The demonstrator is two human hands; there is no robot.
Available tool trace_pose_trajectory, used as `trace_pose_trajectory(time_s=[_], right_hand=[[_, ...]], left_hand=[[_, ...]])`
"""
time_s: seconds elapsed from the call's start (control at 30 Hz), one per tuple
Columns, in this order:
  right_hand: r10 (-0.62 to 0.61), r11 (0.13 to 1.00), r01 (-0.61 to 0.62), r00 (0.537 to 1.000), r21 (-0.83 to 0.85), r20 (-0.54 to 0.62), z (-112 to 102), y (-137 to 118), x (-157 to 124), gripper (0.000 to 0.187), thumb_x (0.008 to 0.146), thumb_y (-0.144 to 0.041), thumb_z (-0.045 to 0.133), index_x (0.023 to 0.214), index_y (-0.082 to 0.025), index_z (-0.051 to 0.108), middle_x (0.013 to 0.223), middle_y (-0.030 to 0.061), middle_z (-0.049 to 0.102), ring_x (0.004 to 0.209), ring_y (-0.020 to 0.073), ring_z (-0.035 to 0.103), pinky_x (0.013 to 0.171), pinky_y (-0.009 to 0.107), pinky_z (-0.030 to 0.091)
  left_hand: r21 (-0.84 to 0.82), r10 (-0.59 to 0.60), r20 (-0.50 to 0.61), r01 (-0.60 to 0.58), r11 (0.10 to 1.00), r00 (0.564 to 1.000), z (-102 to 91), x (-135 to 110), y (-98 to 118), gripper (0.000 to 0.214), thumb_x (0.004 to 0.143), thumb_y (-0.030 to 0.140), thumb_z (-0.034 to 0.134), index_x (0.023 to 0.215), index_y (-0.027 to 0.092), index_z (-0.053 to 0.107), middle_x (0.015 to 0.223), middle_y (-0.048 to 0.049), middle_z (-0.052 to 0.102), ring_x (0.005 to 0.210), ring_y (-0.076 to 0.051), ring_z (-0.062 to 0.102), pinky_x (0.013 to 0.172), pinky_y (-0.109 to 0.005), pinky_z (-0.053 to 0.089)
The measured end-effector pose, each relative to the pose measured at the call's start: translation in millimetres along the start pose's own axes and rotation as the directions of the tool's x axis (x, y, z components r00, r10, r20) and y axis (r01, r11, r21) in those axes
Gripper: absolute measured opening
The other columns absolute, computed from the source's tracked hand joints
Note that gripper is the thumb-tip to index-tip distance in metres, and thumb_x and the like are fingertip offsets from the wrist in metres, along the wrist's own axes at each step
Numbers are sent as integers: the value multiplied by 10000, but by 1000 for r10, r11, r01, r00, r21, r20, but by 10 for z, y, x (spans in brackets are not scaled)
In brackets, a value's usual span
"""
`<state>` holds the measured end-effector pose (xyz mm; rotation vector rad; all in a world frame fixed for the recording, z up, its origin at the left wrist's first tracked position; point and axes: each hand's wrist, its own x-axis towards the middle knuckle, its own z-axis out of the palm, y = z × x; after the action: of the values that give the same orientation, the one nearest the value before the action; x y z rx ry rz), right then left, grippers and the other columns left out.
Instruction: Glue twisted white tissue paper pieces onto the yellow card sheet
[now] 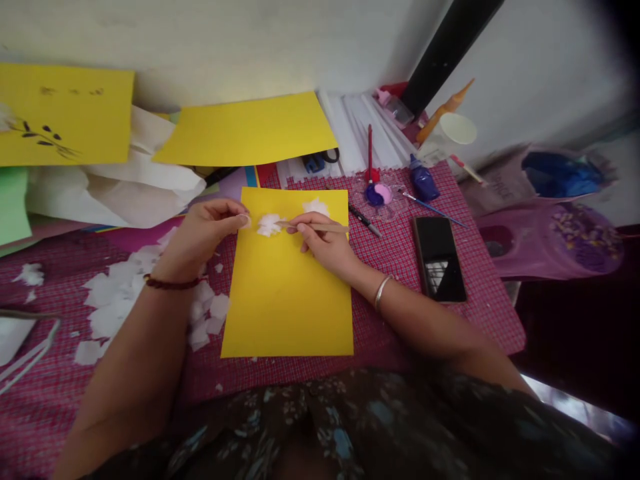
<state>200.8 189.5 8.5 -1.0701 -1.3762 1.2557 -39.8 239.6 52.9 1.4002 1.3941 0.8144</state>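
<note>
A yellow sheet of paper (290,293) lies in front of me, with two tufts of white paper near its upper part. My right hand (325,243) grips a slim light-brown stick (333,227), whose tip touches the left white paper tuft (269,225). The other white tuft (316,207) sits near the sheet's top right, just beyond my fingers. Just off the sheet's upper left edge, my left hand (213,223) is closed in a pinch on a small white paper piece (245,221). Torn white paper pieces (117,293) are heaped under and beside my left forearm.
A phone (440,260), a paint palette (383,195) with a brush, a blue paint bottle (424,179) and a black pen (365,220) are at the right. Behind are another yellow sheet (250,130) and crumpled white paper (120,190). A painted yellow sheet (95,120) stands at left.
</note>
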Motion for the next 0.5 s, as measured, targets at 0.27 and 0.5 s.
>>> trace_pose_trajectory(time_s=[0.27,0.5], right_hand=[[46,998,-46,999,-30,-22,3,0,15,216,986,-422,581,1003,-232,682,982,16,720,573,77,565,533,238,518],[40,999,-40,999,-26,15,-13,14,27,191,990,-389,566,1012,-236,678,972,17,699,644,98,599,553,232,523]], left_hand=[[258,13,273,-86,962,962,146,-135,55,234,724,418,712,858,227,729,790,-40,716,719,-202,647,666,-307,484],[526,155,112,-191,829,981,428,-156,63,93,774,294,637,704,233,630,743,-33,662,717,-209,607,706,-334,449]])
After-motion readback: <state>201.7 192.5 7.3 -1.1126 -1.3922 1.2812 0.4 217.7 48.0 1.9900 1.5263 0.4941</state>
